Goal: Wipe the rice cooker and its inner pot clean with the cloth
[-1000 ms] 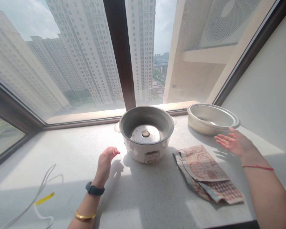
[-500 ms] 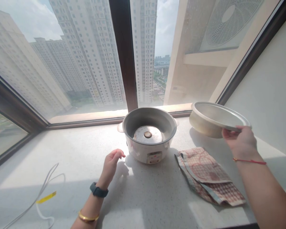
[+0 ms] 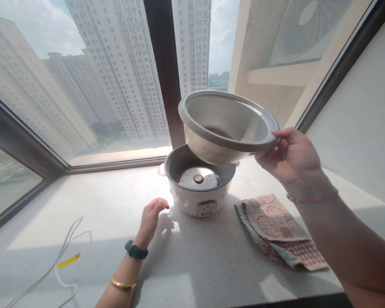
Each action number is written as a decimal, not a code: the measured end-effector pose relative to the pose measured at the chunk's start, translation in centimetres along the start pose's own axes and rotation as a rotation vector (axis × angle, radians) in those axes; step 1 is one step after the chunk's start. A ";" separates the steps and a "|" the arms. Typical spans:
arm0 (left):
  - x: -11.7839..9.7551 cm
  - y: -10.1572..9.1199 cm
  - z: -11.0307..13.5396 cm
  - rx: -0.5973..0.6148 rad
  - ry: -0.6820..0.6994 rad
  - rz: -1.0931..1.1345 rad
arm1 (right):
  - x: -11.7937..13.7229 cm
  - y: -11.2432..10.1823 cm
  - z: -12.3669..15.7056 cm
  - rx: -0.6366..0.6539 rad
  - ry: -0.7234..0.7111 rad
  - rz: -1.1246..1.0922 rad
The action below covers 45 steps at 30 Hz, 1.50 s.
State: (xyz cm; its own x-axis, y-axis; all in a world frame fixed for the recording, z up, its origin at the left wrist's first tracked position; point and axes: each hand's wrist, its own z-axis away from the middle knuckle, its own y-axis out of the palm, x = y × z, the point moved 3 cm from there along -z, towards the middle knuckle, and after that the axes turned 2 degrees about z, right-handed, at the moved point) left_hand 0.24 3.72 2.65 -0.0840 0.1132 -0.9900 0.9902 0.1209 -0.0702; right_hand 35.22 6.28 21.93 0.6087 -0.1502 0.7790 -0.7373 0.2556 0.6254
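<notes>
A metal rice cooker inner pot [image 3: 211, 149] hangs tilted in the air, gripped at the right end of its rim by my right hand [image 3: 290, 158]. Below it and a little to the left stands the white rice cooker body [image 3: 186, 199], its round heating plate [image 3: 197, 179] showing inside. The inner pot overlaps the body's back right rim in view. Close to the body's front left side is my left hand [image 3: 152, 216], fingers curled together; whether anything is between them I cannot make out.
A folded checked cloth [image 3: 276, 226] lies right of the cooker on the pale stone sill [image 3: 167, 265]. A white cord [image 3: 57, 256] with a yellow tag [image 3: 68, 260] is at the left. Window panes with a dark frame [image 3: 163, 64] rise behind.
My right hand has lifted the inner pot off the right side of the sill and carried it left, up over the cooker body. My left hand has barely moved.
</notes>
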 end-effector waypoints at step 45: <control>-8.7 5.3 -0.6 -0.032 0.007 0.470 | -10.2 -4.9 -3.0 0.160 0.098 0.372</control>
State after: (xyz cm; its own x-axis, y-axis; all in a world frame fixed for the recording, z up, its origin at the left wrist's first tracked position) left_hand 6.20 3.96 10.93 0.3722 0.1696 -0.9125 0.9169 0.0855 0.3899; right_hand 33.49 9.45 10.80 0.3115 0.0176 0.9501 -0.9438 0.1222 0.3072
